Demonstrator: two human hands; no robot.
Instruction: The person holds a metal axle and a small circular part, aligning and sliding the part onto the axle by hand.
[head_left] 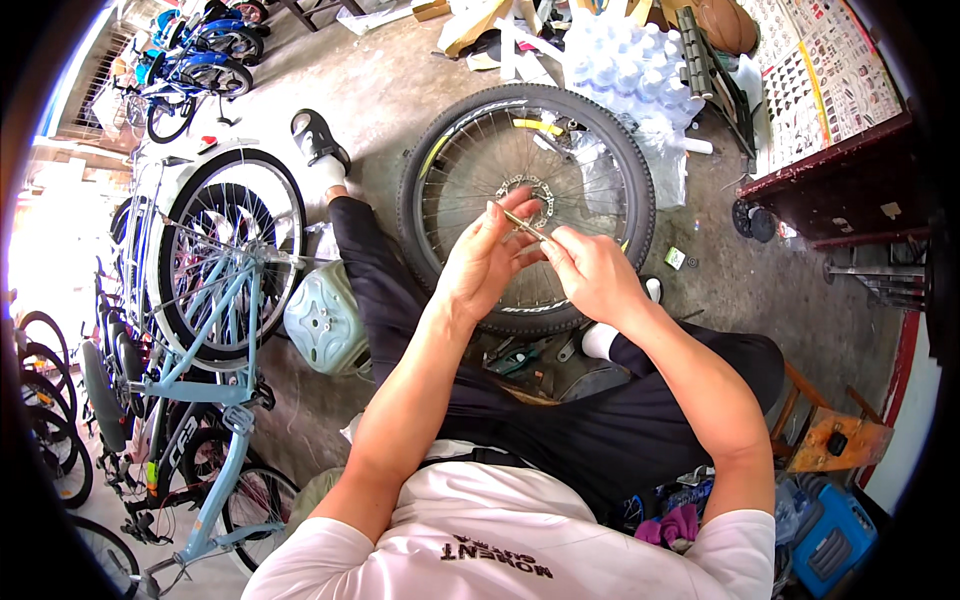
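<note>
My left hand (pixel 485 260) holds one end of a thin metal rod (pixel 526 226) between thumb and fingers, palm turned partly up. My right hand (pixel 595 265) grips the other end with curled fingers. Both are raised over a loose bicycle wheel (pixel 421 200) with a black knobby tyre, lying on the floor in front of me between my legs. Its brake disc (pixel 513 185) shows just beyond my fingers, partly hidden by them. Some tools (pixel 515 360) lie below the wheel's near edge; their exact kinds are unclear.
A light blue bicycle (pixel 208 335) and several other bikes (pixel 205 75) stand left. A plastic stool (pixel 318 318) sits beside my left leg. Wrapped bottles (pixel 630 70) lie ahead. A dark red cabinet (pixel 865 200), wooden chair (pixel 825 440) and blue case (pixel 835 530) are right.
</note>
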